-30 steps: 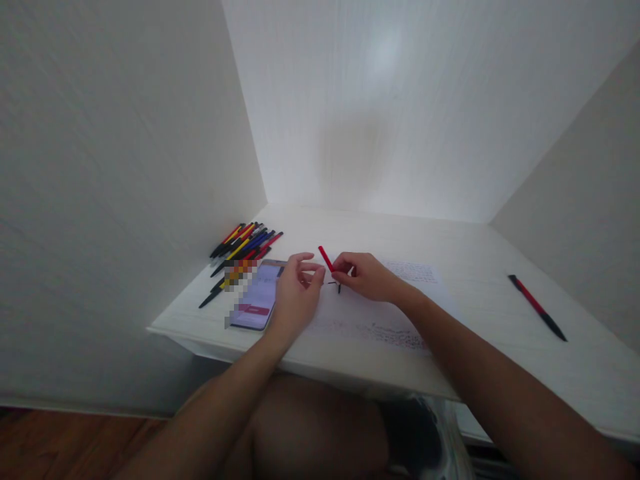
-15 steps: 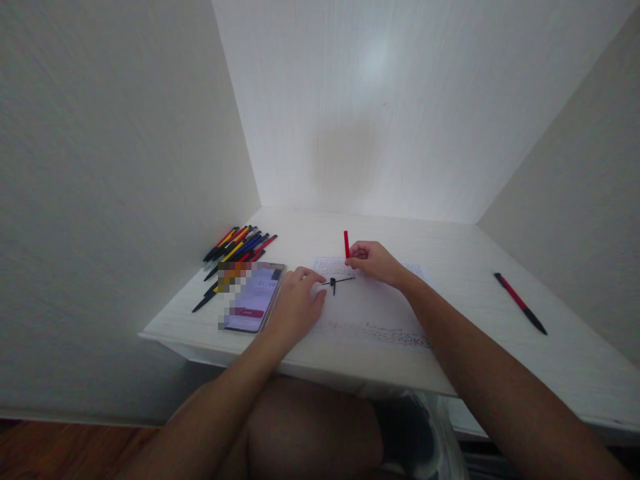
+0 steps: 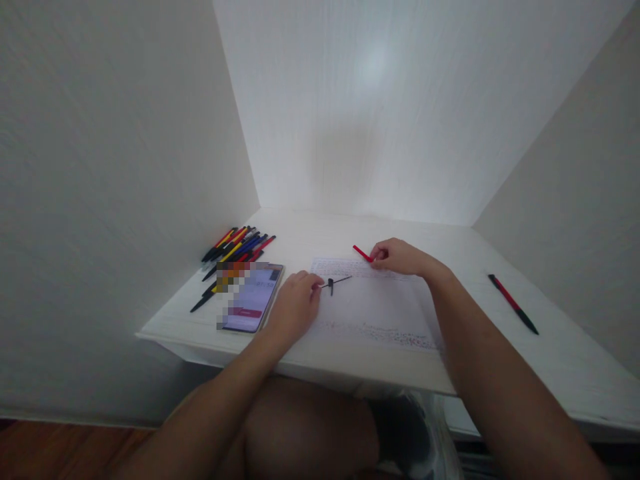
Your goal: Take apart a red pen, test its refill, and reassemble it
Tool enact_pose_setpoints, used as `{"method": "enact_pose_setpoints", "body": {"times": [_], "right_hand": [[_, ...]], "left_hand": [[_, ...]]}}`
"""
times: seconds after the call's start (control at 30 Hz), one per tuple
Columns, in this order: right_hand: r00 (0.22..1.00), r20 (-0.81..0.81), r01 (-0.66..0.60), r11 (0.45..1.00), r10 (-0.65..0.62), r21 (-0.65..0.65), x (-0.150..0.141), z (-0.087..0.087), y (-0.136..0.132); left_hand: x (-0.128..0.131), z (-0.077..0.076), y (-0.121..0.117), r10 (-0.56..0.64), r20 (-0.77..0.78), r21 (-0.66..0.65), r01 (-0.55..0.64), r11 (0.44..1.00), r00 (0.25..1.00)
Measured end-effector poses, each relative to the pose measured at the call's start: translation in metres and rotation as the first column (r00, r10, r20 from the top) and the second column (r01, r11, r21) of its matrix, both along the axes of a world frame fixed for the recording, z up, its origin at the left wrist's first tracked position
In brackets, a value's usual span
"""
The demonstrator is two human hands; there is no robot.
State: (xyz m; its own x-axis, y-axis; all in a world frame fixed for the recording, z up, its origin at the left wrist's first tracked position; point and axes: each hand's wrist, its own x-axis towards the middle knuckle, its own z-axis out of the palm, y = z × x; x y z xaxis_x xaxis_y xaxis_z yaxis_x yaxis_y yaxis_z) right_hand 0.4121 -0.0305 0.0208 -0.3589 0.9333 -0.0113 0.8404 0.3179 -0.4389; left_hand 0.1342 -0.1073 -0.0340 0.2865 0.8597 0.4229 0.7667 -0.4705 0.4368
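My left hand [image 3: 299, 297] rests on the left part of a written sheet of paper [image 3: 370, 303]. Its thumb and fingertips close at the near end of a thin dark pen refill [image 3: 343, 279]. Beside the refill, overlapping it, is a small black pen part [image 3: 331, 287]. Over the paper's far edge, my right hand [image 3: 397, 257] pinches a red pen barrel [image 3: 362, 253] at its lower right end. The barrel tilts up to the left.
Left of my left hand lies a phone [image 3: 255, 300] with a lit screen. Behind it is a pile of assorted pens [image 3: 240, 247] by the left wall. A red and black pen [image 3: 513, 304] lies alone at the right. White panels enclose the white desk [image 3: 300, 230].
My right hand has moved right with the red barrel, which has tipped from nearly upright to a low slant. My left hand stays near the refill, its fingers drawn slightly closer together.
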Motion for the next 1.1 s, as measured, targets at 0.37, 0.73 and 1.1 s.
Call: {"method": "enact_pose_setpoints", "body": {"times": [0.37,0.73,1.1], "right_hand": [[0.979,0.091,0.196,0.956,-0.18,-0.218,0.076,-0.008,0.007],[0.957,0.162,0.241,0.97,-0.24,0.014,0.049,-0.015,0.013],[0.991,0.079,0.095,0.98,-0.11,0.174,0.013,-0.029,0.015]], "left_hand": [[0.054,0.004,-0.026,-0.091,-0.047,0.072,0.094,0.993,0.995],[0.07,0.007,-0.03,-0.084,-0.235,0.066,0.102,0.993,0.968],[0.04,0.008,-0.056,-0.238,-0.104,-0.076,0.231,0.97,0.966]]}}
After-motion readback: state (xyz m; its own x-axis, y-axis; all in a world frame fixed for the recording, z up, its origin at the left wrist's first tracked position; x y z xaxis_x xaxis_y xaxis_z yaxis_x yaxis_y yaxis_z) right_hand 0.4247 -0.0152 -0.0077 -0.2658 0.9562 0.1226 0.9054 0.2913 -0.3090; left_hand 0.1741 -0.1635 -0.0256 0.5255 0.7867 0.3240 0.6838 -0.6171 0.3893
